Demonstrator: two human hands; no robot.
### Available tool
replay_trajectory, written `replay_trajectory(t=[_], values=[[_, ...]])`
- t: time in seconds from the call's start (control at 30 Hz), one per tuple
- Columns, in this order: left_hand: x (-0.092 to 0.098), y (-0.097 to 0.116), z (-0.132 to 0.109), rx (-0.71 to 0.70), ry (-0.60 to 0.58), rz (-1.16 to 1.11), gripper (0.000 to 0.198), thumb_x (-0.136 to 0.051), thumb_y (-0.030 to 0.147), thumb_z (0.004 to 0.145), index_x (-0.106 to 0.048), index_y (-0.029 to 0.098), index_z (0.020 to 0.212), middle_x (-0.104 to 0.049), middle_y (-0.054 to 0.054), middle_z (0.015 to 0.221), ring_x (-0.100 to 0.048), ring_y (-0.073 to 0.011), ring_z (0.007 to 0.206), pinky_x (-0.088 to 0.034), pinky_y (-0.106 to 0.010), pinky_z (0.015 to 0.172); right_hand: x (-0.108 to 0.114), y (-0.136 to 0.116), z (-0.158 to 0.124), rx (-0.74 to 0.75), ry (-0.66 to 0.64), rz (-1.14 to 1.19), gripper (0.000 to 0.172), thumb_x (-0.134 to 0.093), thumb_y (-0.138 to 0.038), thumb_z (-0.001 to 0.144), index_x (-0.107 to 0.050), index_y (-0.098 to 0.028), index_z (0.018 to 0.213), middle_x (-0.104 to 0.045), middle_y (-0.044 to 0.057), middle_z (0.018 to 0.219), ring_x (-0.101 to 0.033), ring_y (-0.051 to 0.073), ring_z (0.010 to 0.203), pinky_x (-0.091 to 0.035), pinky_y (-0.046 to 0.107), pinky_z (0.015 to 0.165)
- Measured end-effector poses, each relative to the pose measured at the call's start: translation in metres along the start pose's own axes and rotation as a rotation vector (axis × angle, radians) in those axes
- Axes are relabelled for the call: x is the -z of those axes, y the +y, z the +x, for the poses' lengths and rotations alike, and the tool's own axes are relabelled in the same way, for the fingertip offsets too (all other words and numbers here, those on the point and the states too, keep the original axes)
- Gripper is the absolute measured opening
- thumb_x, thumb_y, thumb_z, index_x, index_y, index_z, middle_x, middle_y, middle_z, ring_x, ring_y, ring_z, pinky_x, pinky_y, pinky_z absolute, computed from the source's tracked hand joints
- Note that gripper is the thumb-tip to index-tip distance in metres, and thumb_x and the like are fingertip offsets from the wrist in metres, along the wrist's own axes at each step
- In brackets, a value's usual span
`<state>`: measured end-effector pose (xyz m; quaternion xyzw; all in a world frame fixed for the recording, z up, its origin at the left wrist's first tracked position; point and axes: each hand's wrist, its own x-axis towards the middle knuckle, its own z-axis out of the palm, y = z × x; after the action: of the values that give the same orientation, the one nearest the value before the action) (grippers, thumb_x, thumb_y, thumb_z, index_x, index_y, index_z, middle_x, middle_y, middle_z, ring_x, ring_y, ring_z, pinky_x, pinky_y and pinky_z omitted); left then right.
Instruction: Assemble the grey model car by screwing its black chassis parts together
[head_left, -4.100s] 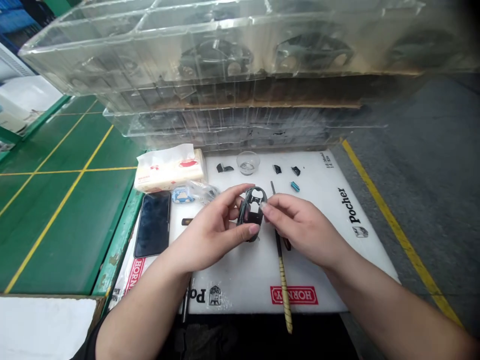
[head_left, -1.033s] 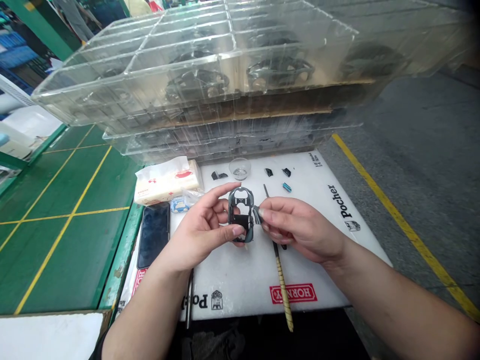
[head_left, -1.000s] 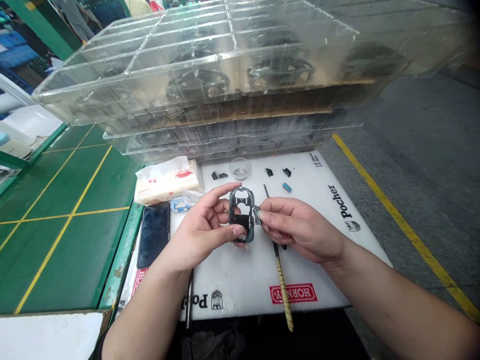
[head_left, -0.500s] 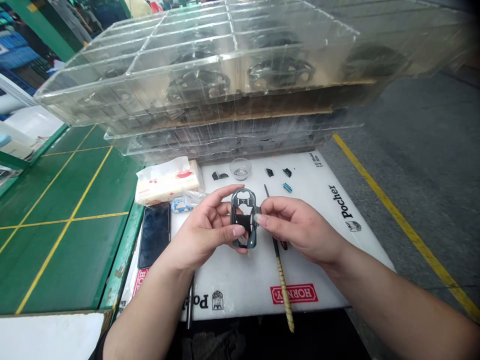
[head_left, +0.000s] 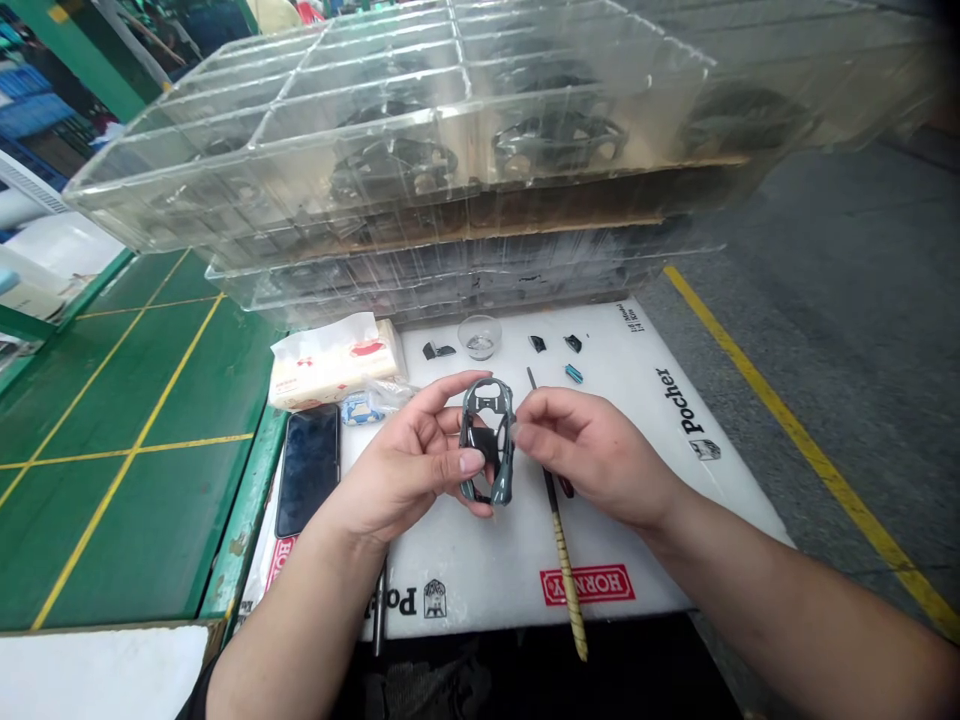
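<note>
the left hand (head_left: 405, 462) is closed around a dark grey-green model car body shell (head_left: 487, 440), its thumb lying across the lower part of the shell and its fingers curled behind it. the right hand (head_left: 592, 450) is half open, with its fingers (head_left: 529, 425) loosely curled right beside the shell's right edge. whether they touch the shell or pinch anything cannot be told from this view.

a moment earlier, the right hand's fingers pinched a small dark piece at that edge, with a clear gap between the hand and the thumb side of the shell. now no such piece can be seen, and the shell sits a little lower and turned slightly, showing more of its painted side.

the shell is held above the middle of a white foam board (head_left: 637, 590), its long axis running roughly away from the person and tilted slightly. which end is the nose cannot be told.

a thin tool with a twisted yellow handle (head_left: 568, 585) lies on the board just right of the shell, passing under the right hand. beyond it are a clear plastic dish (head_left: 480, 337), small black parts (head_left: 537, 343) and a blue cylinder (head_left: 574, 374). a phone (head_left: 307, 470) lies left of the hands, and stacked clear trays (head_left: 390, 120) holding dark car bodies stand behind the board.
</note>
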<state>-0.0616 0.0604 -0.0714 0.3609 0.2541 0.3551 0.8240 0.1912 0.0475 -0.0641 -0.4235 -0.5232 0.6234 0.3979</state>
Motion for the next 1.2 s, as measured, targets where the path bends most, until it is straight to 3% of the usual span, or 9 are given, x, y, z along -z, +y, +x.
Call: replay_trajectory(t=[0.1, 0.23, 0.4, 0.47, 0.6, 0.77, 0.93, 1.1, 1.2], values=[[0.002, 0.0, 0.001, 0.01, -0.01, 0.015, 0.078, -0.1, 0.014, 0.097, -0.068, 0.032, 0.166, -0.082, -0.004, 0.115, -0.084, -0.0183, 0.08, -0.079, -0.03, 0.07, -0.001, 0.002, 0.001, -0.031, 0.024, -0.058, 0.051, -0.104, -0.069, 0.089, -0.078, -0.026, 0.093, -0.07, 0.001, 0.087, -0.059, 0.021, 0.08, -0.051, 0.036, 0.073], [0.004, -0.002, 0.0, 0.004, -0.027, 0.042, 0.078, -0.1, 0.013, 0.097, -0.07, 0.034, 0.166, -0.081, -0.004, 0.116, -0.084, -0.0188, 0.082, -0.079, -0.031, 0.07, -0.001, 0.001, 0.0, -0.016, 0.006, 0.042, 0.048, -0.104, -0.065, 0.091, -0.079, -0.026, 0.103, -0.077, 0.003, 0.098, -0.069, 0.023, 0.09, -0.06, 0.039, 0.085], [0.0, -0.005, 0.0, 0.01, 0.015, 0.198, 0.084, -0.103, 0.013, 0.094, -0.069, 0.033, 0.168, -0.077, -0.002, 0.111, -0.083, -0.0182, 0.091, -0.075, -0.028, 0.076, 0.0, -0.001, 0.0, 0.029, 0.034, 0.056, 0.044, -0.097, -0.067, 0.1, -0.082, -0.026, 0.104, -0.075, 0.002, 0.088, -0.069, 0.022, 0.084, -0.062, 0.039, 0.082], [0.0, -0.006, 0.002, -0.029, 0.078, 0.277, 0.07, -0.105, 0.019, 0.094, -0.076, 0.027, 0.157, -0.079, -0.003, 0.109, -0.081, -0.0173, 0.094, -0.072, -0.028, 0.081, 0.001, -0.001, 0.0, 0.073, 0.093, -0.035, 0.043, -0.098, -0.066, 0.099, -0.083, -0.026, 0.1, -0.077, 0.003, 0.092, -0.069, 0.023, 0.085, -0.062, 0.038, 0.082], [0.002, -0.006, 0.008, -0.18, 0.222, 0.425, 0.032, -0.106, 0.033, 0.097, -0.087, 0.018, 0.117, -0.086, -0.007, 0.109, -0.08, -0.0188, 0.099, -0.068, -0.031, 0.092, 0.0, 0.002, -0.001, 0.218, 0.189, -0.246, 0.037, -0.094, -0.064, 0.103, -0.086, -0.027, 0.099, -0.075, 0.006, 0.097, -0.068, 0.023, 0.084, -0.057, 0.039, 0.073], [0.002, -0.006, 0.009, -0.351, 0.303, 0.479, 0.028, -0.111, 0.031, 0.089, -0.094, 0.023, 0.109, -0.091, -0.009, 0.122, -0.083, -0.0235, 0.112, -0.069, -0.036, 0.101, 0.0, 0.006, -0.006, 0.399, 0.184, -0.389, 0.018, -0.089, -0.047, 0.111, -0.09, -0.03, 0.106, -0.078, 0.005, 0.1, -0.064, 0.019, 0.073, -0.054, 0.039, 0.066], [-0.003, -0.005, 0.008, -0.469, 0.331, 0.454, 0.028, -0.112, 0.023, 0.084, -0.09, 0.023, 0.101, -0.089, -0.008, 0.118, -0.083, -0.0243, 0.115, -0.068, -0.038, 0.105, -0.001, 0.007, -0.006, 0.533, 0.197, -0.431, 0.008, -0.092, -0.037, 0.11, -0.09, -0.03, 0.107, -0.08, 0.004, 0.099, -0.064, 0.018, 0.069, -0.054, 0.039, 0.066], [-0.002, -0.004, 0.006, -0.421, 0.307, 0.481, 0.03, -0.111, 0.026, 0.087, -0.083, 0.02, 0.098, -0.087, -0.01, 0.124, -0.081, -0.0233, 0.113, -0.066, -0.037, 0.104, -0.001, 0.008, -0.007, 0.535, 0.198, -0.429, 0.004, -0.092, -0.034, 0.11, -0.09, -0.03, 0.109, -0.079, 0.003, 0.099, -0.064, 0.017, 0.07, -0.053, 0.038, 0.066], [0.0, -0.005, 0.006, -0.328, 0.242, 0.418, 0.04, -0.111, 0.031, 0.09, -0.081, 0.021, 0.114, -0.086, -0.01, 0.122, -0.081, -0.022, 0.11, -0.065, -0.032, 0.096, 0.0, 0.007, -0.006, 0.492, 0.222, -0.4, 0.008, -0.09, -0.034, 0.111, -0.088, -0.029, 0.106, -0.078, 0.004, 0.098, -0.067, 0.02, 0.077, -0.053, 0.039, 0.068]])
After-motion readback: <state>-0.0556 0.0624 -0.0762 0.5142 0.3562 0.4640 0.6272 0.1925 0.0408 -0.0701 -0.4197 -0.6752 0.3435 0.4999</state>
